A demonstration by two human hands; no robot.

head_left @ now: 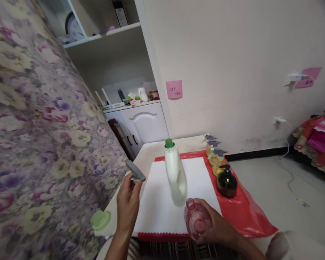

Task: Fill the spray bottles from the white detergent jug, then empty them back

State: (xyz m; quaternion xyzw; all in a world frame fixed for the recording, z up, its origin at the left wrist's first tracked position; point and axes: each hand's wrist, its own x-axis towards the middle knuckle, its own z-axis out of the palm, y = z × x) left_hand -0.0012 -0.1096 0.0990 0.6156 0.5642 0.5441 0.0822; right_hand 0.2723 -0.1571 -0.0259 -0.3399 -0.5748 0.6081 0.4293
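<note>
My left hand [128, 196] is closed on a grey spray head [135, 170], held up over the left side of the table. In my right hand [218, 225] is a clear pink bottle [197, 219] with its neck uncovered, held near the front edge and tilted. Between the hands a pale green jug [176, 177] with a handle stands upright on a white sheet [154, 202]. Its top shows a green spout [169, 143] with no cap over it. A light green cap [100, 220] lies at the table's left front corner, left of my left hand.
Several yellow spray bottles [218, 166] with grey heads line the table's right side. Nearer stands a dark green pump bottle [226, 183] on red plastic film [246, 213]. A floral curtain [56, 144] hangs close on the left; a wall [219, 65] is behind.
</note>
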